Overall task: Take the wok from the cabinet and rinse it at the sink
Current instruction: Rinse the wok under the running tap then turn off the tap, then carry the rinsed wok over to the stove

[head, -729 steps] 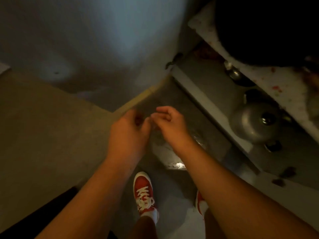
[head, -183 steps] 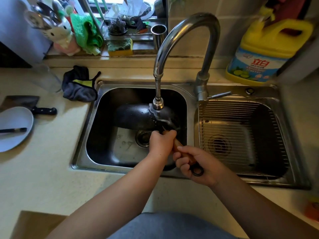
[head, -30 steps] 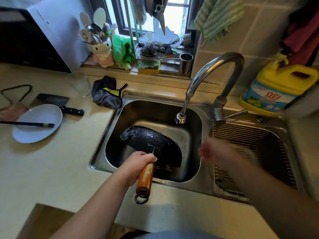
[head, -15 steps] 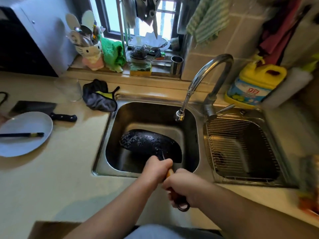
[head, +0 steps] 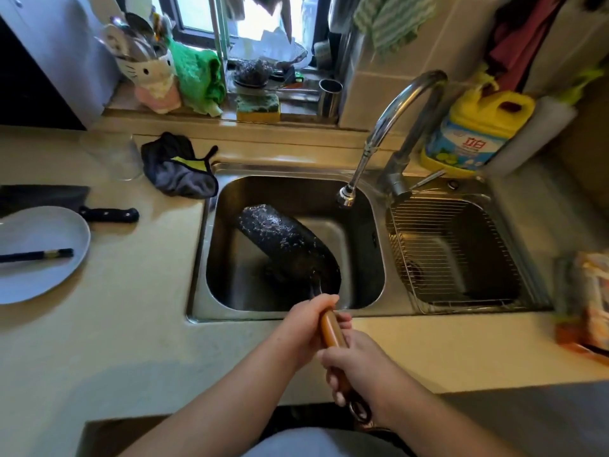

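Note:
The black wok (head: 283,240) hangs tilted on its side inside the left basin of the steel sink (head: 201,258), its wet underside beaded with drops. Its wooden handle (head: 331,329) sticks out over the counter's front edge. My left hand (head: 304,331) grips the handle close to the wok. My right hand (head: 357,367) grips the handle's lower end, near the metal hanging ring. The faucet (head: 389,120) arches over the basin with its nozzle above the wok's right; no water stream is visible.
A wire rack (head: 458,255) fills the right basin. On the left counter lie a plate (head: 36,258) with chopsticks, a cleaver (head: 66,206), a glass (head: 115,156) and a dark cloth (head: 179,169). A yellow detergent jug (head: 474,133) stands behind the sink.
My right hand came back from the faucet side and took hold of the handle's lower end. The wok has turned further onto its side in the left basin.

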